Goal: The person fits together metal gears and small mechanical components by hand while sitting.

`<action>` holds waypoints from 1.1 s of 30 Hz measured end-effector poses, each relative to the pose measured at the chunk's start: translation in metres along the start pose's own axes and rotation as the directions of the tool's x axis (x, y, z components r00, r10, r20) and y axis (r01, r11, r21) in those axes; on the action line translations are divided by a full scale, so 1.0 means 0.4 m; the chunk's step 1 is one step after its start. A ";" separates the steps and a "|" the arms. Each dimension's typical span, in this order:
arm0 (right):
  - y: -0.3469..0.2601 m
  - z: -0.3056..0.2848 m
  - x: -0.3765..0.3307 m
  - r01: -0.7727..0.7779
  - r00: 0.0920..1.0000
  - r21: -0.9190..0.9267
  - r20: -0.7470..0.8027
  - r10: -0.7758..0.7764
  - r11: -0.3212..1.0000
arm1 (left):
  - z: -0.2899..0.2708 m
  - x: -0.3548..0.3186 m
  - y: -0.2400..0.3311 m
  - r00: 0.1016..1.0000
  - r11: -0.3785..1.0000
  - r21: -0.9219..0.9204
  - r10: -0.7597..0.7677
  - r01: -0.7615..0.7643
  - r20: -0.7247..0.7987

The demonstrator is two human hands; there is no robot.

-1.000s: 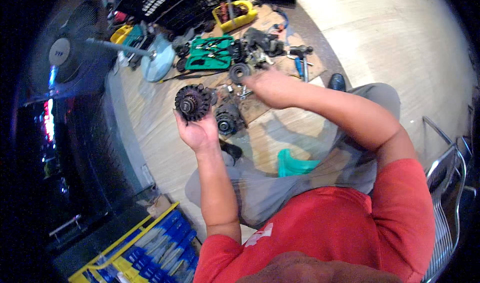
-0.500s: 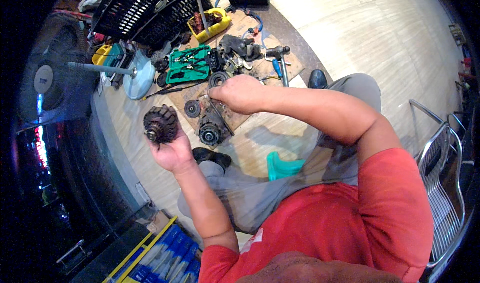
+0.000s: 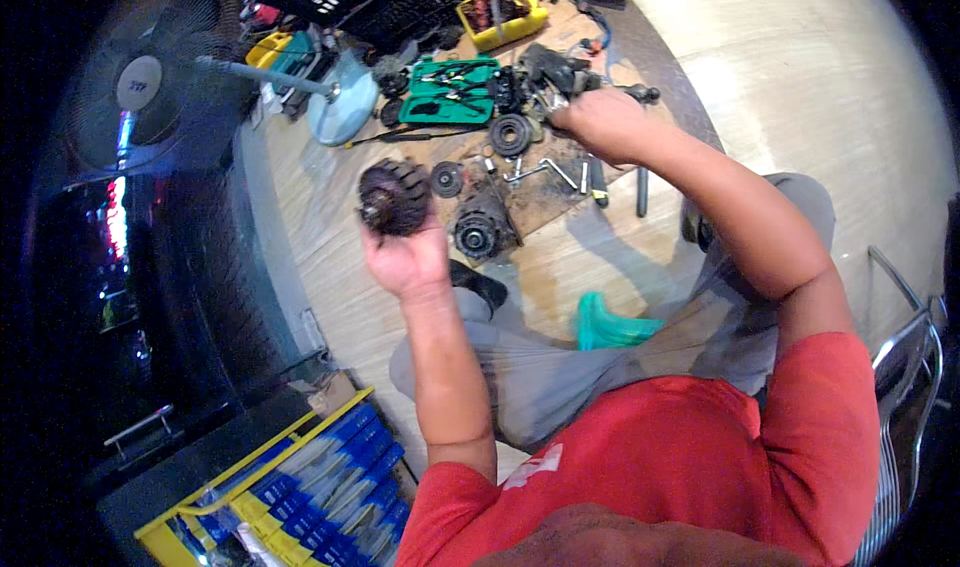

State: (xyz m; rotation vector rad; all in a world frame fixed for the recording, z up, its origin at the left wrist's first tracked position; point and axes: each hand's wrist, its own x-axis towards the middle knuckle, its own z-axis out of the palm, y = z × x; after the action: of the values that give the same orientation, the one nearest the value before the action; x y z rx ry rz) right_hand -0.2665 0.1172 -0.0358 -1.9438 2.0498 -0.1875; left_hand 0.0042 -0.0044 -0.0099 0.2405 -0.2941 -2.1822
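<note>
Left hand grips the dark rotor; right hand is closed among greasy parts, its hold hidden.

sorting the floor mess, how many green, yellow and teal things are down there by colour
green: 1, the tool case
yellow: 2, the small tray and the parts organiser
teal: 1, the cloth
total: 4
The left hand holds a dark rotor, not counted.

Right hand farther out, among parts
</note>
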 end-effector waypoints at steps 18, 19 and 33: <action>-0.075 -0.005 0.000 0.260 0.958 0.440 -0.226 -0.174 0.860 | -0.011 -0.029 -0.111 0.969 0.916 0.325 -0.193 0.234 -0.154; -0.068 -0.008 -0.002 0.234 0.960 0.415 -0.241 -0.142 0.879 | -0.016 -0.030 -0.105 0.969 0.907 0.346 -0.207 0.242 -0.134; -0.063 -0.092 -0.039 0.213 0.920 0.238 -0.375 -0.113 0.948 | -0.046 -0.022 -0.091 0.971 0.880 0.441 -0.081 0.176 -0.226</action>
State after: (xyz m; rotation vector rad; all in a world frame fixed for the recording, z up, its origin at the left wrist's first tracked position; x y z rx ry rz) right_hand -0.2536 0.1265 0.0086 -2.0140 1.9291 -0.8779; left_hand -0.0133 0.0213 -0.0378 0.7622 -0.6975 -2.1685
